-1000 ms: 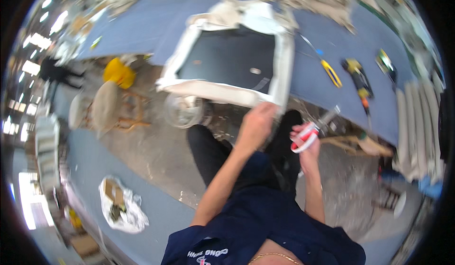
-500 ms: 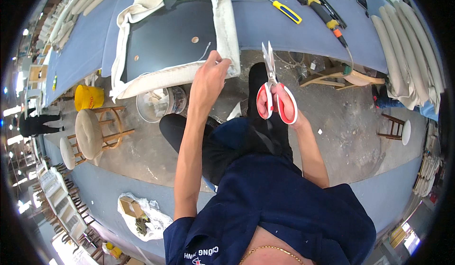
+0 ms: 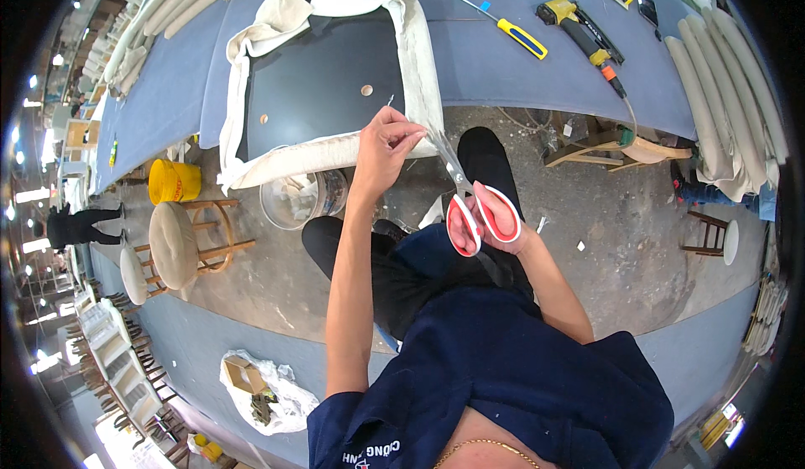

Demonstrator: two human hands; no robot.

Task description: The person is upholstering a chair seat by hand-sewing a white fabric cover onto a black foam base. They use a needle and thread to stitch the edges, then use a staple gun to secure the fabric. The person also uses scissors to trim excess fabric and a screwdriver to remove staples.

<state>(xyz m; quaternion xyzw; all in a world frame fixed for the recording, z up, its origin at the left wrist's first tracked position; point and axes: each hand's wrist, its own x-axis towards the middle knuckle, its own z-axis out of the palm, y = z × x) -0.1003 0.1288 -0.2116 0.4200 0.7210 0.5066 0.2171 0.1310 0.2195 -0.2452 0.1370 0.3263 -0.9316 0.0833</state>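
A seat panel with a black underside [image 3: 327, 75] lies at the table's near edge, cream fabric [image 3: 289, 157] wrapped over its borders. My left hand [image 3: 386, 152] is over its near right corner, thumb and fingers pinched together; what is between them is too small to make out. A thin whitish strip [image 3: 390, 100] sticks up just beyond the fingers. In my right hand [image 3: 501, 216] is a pair of scissors [image 3: 459, 177] with red and white handles. Its blades point up and left, their tips close to my left fingertips and the fabric corner.
On the blue-grey table [image 3: 486, 75] lie a yellow-handled screwdriver [image 3: 521, 39] and a yellow and black air stapler [image 3: 579, 28] with its hose. Stacked cream pads [image 3: 713, 91] stand at right. Below are a bucket of scraps [image 3: 293, 196], a yellow bucket [image 3: 174, 181] and a padded stool [image 3: 173, 245].
The scissors have swung from pointing straight ahead to pointing left, and their blades are now by my left fingers. My left hand has shifted slightly. The view has moved a little too.
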